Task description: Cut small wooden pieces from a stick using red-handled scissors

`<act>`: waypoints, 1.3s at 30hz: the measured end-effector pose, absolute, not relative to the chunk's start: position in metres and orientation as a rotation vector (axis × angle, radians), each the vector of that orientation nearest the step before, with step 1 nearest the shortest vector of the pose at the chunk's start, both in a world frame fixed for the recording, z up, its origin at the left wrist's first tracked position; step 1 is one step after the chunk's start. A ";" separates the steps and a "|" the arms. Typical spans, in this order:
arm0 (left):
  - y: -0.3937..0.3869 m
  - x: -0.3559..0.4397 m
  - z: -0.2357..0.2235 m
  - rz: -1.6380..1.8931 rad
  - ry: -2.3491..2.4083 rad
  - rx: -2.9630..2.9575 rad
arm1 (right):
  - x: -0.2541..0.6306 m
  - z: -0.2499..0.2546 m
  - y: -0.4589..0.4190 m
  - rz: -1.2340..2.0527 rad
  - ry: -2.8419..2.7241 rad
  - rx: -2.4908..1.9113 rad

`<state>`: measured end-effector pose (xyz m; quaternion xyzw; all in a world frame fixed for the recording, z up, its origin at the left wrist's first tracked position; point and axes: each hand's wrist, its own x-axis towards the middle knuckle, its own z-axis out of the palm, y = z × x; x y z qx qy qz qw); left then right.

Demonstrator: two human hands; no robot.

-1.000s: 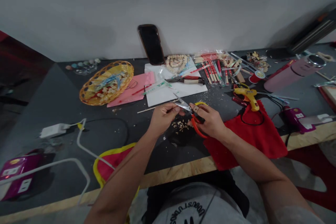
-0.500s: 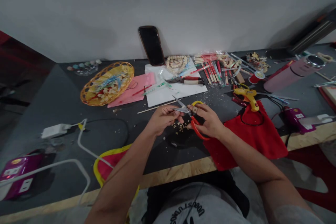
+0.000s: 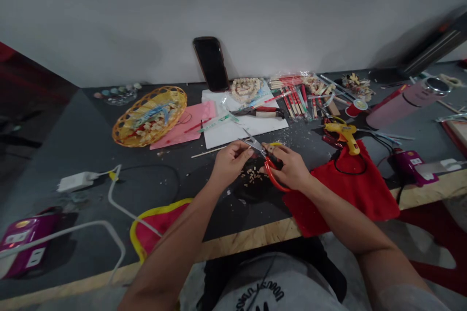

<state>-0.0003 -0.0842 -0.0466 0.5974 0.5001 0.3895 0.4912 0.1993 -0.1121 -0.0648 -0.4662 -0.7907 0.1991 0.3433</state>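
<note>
1. Head view, centre of frame: right hand [image 3: 290, 170] closed around the red-and-yellow handles of the scissors [image 3: 265, 159]; blades point up and left, slightly parted.
2. Left hand [image 3: 229, 163] just left of the blades, fingers pinched together at the blade tips; whatever it pinches is too small to make out.
3. Directly below both hands, a scatter of small pale cut pieces [image 3: 252, 174] on the dark table [image 3: 91, 141].
4. Right of the hands: red cloth [image 3: 346, 189] under the right forearm, yellow glue gun [image 3: 345, 132] at its upper edge.
5. Above the hands: white paper sheet [image 3: 233, 129] with pliers [image 3: 260, 112] lying on it; a thin stick runs along the sheet's lower edge.
6. Upper left of centre: yellow wicker basket [image 3: 149, 115], a pink sheet [image 3: 186, 124] beside it.
7. Top centre: dark phone [image 3: 211, 63] leaning upright against the wall.
8. Upper right: bundle of red-and-tan chopsticks [image 3: 295, 97], pink bottle [image 3: 404, 99] on its side.
</note>
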 end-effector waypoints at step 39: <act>-0.085 0.001 -0.055 1.009 1.014 1.166 | 0.202 -0.067 -0.112 0.561 -2.078 -1.219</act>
